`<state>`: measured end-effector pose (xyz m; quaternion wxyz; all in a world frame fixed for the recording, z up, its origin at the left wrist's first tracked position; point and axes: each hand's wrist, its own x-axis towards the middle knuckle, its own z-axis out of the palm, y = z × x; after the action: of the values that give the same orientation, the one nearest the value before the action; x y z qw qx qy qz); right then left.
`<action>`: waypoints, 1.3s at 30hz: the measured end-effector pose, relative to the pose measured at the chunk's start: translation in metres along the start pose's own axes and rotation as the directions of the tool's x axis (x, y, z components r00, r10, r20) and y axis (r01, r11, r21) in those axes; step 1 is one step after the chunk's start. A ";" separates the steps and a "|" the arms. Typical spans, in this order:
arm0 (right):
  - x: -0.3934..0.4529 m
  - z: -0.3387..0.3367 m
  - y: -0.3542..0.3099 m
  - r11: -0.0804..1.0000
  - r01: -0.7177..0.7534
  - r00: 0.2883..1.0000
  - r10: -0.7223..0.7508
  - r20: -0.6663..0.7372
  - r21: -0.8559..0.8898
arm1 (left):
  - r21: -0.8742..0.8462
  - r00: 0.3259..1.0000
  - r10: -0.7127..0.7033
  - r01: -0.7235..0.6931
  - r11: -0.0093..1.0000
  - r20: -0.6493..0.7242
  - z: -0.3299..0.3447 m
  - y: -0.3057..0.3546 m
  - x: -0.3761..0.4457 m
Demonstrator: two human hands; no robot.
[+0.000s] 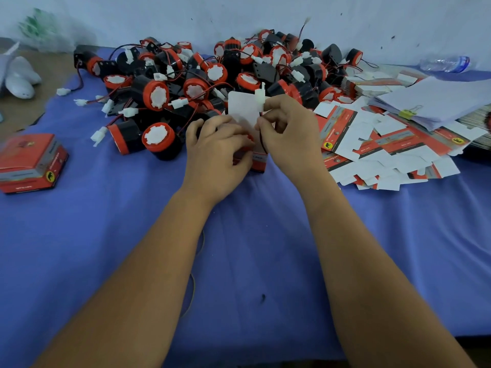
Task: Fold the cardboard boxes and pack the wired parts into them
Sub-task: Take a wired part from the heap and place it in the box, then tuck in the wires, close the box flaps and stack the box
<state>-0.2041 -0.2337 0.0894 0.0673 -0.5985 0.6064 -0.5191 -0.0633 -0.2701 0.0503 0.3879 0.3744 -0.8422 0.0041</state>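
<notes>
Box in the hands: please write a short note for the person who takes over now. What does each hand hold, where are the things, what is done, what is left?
Left hand grips the open box with a part inside it.
Right hand pinches that part's wire, white connector sticking up beside the raised lid flap.
Done: one closed box stands far left on the blue cloth.
Left: tuck the wire in, close the flap. The pile of parts lies behind the hands, flat unfolded boxes to the right.
</notes>
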 end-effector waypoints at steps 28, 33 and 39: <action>0.033 0.003 -0.014 0.666 0.193 0.946 0.067 0.316 -0.721 | 0.029 0.987 -0.159 0.158 0.987 0.022 0.007 -0.008 0.001; 0.025 -0.011 -0.013 0.752 0.198 0.944 0.027 0.330 -0.629 | 0.028 0.985 -0.174 0.173 0.984 0.009 0.009 -0.010 0.001; 0.011 -0.015 -0.007 0.735 0.224 0.937 0.018 0.349 -0.640 | 0.121 0.978 -0.189 0.178 0.977 0.084 0.010 -0.009 0.001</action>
<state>-0.2127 -0.2323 0.1067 -0.0808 -0.6939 0.6973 -0.1602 -0.0649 -0.2802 0.0416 0.3244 0.4716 -0.8199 -0.0020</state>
